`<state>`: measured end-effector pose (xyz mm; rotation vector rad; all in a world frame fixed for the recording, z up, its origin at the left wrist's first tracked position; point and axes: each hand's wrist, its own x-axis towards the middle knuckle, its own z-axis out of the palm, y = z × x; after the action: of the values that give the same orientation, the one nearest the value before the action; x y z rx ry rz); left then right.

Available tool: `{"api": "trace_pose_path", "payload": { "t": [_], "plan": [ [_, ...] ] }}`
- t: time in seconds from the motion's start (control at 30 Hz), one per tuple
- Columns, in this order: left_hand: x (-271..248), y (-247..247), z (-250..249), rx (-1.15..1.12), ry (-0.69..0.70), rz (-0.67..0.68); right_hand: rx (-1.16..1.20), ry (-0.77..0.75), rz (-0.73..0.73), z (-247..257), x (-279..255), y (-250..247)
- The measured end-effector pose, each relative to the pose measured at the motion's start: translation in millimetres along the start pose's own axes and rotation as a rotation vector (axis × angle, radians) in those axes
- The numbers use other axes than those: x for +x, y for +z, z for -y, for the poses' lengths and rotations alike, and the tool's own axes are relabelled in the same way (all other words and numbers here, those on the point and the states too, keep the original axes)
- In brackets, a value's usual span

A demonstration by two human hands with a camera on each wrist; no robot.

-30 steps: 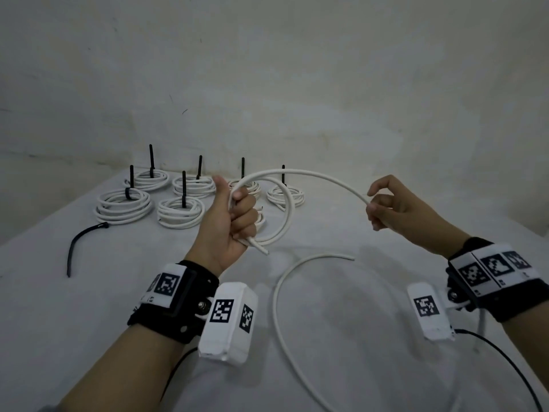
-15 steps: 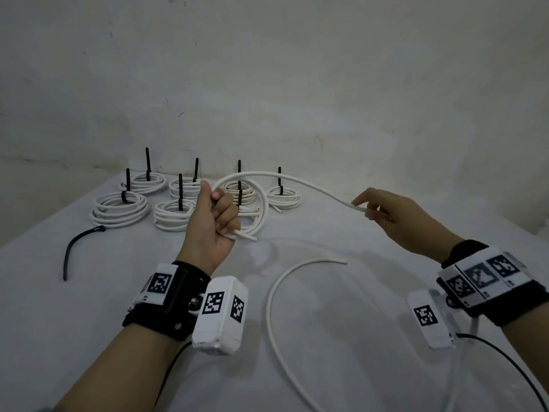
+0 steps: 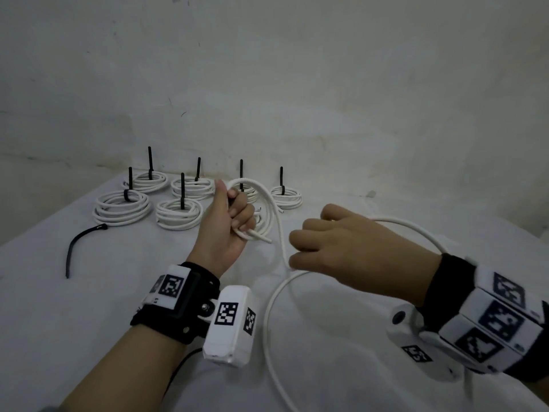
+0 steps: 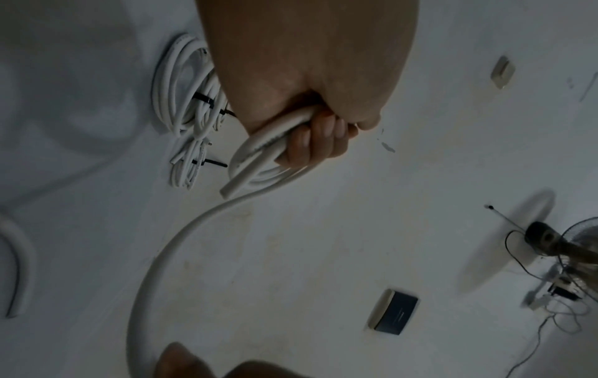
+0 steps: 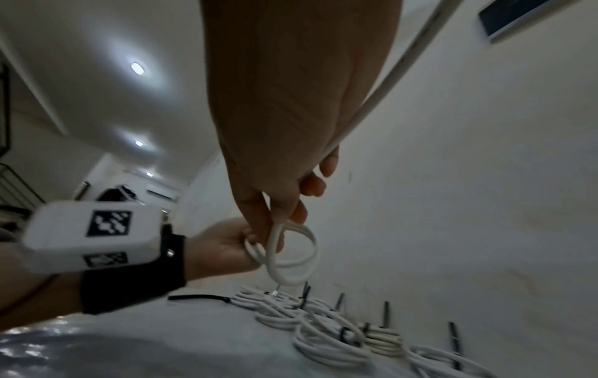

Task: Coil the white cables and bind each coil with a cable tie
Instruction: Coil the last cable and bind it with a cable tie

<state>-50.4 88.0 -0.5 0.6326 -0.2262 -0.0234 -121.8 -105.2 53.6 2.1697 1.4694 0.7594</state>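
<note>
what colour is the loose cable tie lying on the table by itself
Black. The loose cable tie shows best in the head view, left of the bound coils.

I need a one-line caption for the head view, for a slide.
Left hand grips a started coil of white cable while the right hand feeds more.

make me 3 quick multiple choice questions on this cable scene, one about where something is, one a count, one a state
1. Where does the loose black cable tie lie?
A. on the table, left of the bound coils
B. in the right hand
C. on top of a coil

2. How many bound coils sit at the back of the table?
A. three
B. six
C. nine

3. What is the left hand doing?
A. resting flat on the table
B. gripping loops of white cable
C. holding a cable tie

Answers: 1 A, the tie lies alone on the cloth near the left edge. 2 B, six upright tie tails show. 3 B, its fingers curl round the loops.
</note>
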Motion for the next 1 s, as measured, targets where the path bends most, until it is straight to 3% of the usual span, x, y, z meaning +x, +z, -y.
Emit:
{"api": "trace_pose_path", "payload": {
  "t": [0.17, 0.33, 0.53, 0.7, 0.87, 1.0],
  "plan": [
    [-8, 9, 15, 0.157, -0.051, 0.042, 0.155, 0.043, -0.037, 1, 24, -3],
    [-17, 14, 23, 0.412, -0.104, 0.094, 0.393, 0.261, -0.066, -12, 37, -9],
    [-27, 21, 18, 0.349, -0.268, 0.270, 0.489, 0.458, -0.089, -33, 34, 1],
    [-25, 17, 12, 0.334, -0.372, 0.318, 0.557, 0.552, -0.089, -47, 20, 8],
    [-27, 19, 12, 0.505, -0.277, 0.298, 0.611, 0.586, -0.061, -49, 9, 10],
    [-24, 19, 6, 0.465, -0.212, 0.182, 0.759, 0.797, -0.016, -58, -9, 7]
  ]
}}
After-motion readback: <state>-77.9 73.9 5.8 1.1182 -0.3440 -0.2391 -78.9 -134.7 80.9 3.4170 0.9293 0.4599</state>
